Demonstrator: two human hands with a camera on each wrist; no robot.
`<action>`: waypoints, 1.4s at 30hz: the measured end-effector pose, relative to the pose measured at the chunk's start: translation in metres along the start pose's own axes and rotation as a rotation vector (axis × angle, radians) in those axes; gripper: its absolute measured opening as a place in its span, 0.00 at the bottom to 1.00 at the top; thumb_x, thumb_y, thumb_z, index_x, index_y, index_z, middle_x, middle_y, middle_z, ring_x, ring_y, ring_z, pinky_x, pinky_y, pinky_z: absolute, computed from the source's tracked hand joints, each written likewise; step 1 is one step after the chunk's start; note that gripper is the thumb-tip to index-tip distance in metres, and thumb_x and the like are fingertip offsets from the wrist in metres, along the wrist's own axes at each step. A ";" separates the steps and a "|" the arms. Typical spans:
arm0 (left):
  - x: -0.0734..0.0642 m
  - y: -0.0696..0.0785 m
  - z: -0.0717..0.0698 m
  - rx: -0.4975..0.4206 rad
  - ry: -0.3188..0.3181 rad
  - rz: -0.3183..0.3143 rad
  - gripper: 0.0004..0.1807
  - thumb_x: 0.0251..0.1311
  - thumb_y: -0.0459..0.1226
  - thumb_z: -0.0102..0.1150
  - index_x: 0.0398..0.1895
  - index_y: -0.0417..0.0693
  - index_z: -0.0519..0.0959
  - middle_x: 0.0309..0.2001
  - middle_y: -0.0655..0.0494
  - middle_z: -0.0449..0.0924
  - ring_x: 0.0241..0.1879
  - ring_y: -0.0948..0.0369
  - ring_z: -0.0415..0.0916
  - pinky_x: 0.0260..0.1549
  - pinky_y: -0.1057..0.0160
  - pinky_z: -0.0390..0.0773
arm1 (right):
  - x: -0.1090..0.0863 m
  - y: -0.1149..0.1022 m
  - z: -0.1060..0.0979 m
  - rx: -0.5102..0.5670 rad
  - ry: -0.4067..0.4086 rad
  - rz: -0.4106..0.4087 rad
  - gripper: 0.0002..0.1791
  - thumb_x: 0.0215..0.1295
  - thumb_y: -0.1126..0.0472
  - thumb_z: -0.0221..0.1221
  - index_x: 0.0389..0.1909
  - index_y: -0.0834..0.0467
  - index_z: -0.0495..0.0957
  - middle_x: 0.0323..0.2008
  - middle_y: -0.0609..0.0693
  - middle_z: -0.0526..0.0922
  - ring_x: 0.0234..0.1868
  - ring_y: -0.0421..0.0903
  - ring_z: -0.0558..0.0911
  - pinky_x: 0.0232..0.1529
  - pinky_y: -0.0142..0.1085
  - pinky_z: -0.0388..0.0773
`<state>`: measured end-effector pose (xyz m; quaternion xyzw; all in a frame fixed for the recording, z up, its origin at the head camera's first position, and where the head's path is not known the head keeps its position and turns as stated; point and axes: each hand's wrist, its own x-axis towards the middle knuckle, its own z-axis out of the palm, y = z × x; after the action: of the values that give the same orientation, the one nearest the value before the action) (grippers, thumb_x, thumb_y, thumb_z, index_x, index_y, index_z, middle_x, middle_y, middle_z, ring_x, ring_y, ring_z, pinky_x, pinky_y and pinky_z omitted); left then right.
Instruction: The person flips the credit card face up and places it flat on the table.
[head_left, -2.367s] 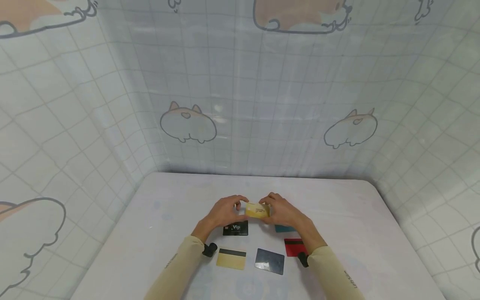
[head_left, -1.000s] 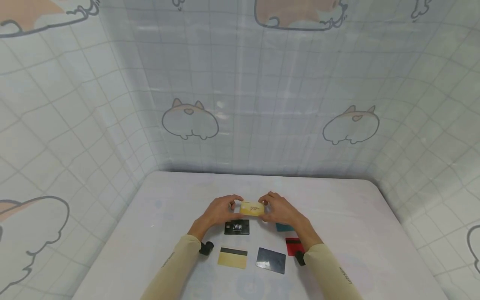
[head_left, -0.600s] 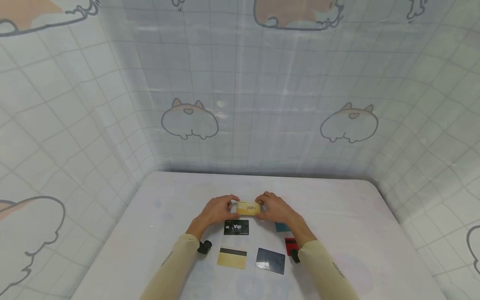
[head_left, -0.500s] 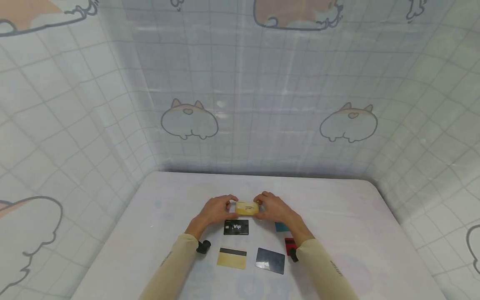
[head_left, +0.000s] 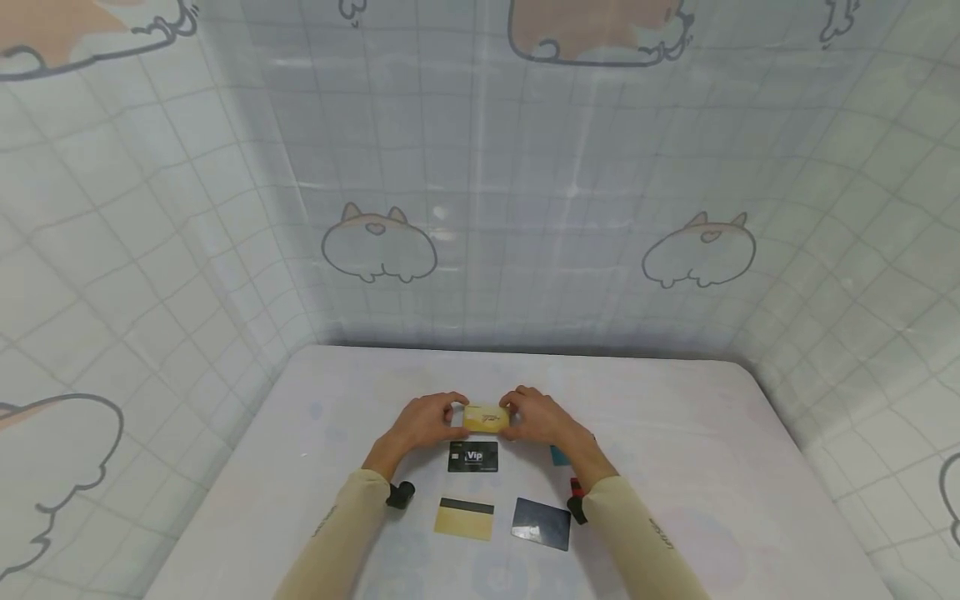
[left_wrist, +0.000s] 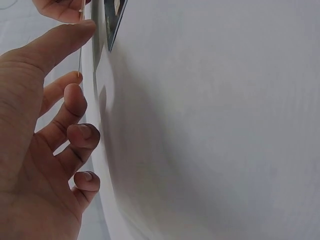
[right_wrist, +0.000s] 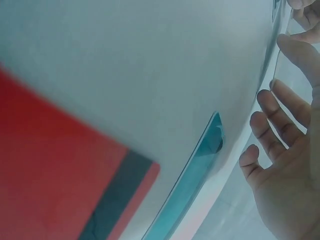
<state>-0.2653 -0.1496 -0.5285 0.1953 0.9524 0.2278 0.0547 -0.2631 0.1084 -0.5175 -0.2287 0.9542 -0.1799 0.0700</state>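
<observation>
A yellow card (head_left: 485, 418) is held up on edge between both hands, its printed face towards me. My left hand (head_left: 425, 418) pinches its left end between thumb and index finger, and my right hand (head_left: 542, 419) pinches the right end likewise. In the left wrist view the card shows as a thin edge by the left thumb (left_wrist: 70, 42), the other fingers loosely curled. In the right wrist view the right hand's thumb (right_wrist: 302, 55) and index finger meet the card edge. Just below it lies a black card marked "Vip" (head_left: 473, 457).
Nearer on the white table (head_left: 360, 375) lie a gold card with a dark stripe (head_left: 464, 520) and a dark glossy card (head_left: 542, 525). A teal card (head_left: 559, 456) and a red card (head_left: 576, 487) are partly hidden by my right forearm. Patterned curtains surround the table.
Both hands have moved leftwards together with the yellow card, which now stands above the black card. My right forearm covers more of the red and teal cards. The other cards stay put.
</observation>
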 end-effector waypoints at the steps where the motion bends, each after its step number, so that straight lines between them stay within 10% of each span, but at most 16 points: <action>1: 0.000 0.000 0.000 -0.002 0.001 0.002 0.30 0.52 0.56 0.74 0.58 0.62 0.79 0.26 0.65 0.71 0.25 0.66 0.66 0.28 0.63 0.65 | 0.000 0.000 0.000 0.004 -0.001 0.004 0.30 0.56 0.43 0.70 0.57 0.52 0.79 0.46 0.47 0.79 0.49 0.47 0.78 0.58 0.52 0.74; 42: 0.017 -0.012 -0.004 -0.055 -0.100 -0.081 0.31 0.54 0.53 0.74 0.62 0.61 0.77 0.27 0.62 0.73 0.28 0.64 0.69 0.31 0.61 0.67 | 0.021 0.007 0.004 0.027 -0.035 0.058 0.31 0.57 0.40 0.70 0.58 0.50 0.79 0.44 0.45 0.78 0.44 0.44 0.76 0.53 0.47 0.75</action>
<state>-0.2860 -0.1541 -0.5309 0.1659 0.9490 0.2413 0.1165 -0.2838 0.1037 -0.5250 -0.2031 0.9565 -0.1867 0.0951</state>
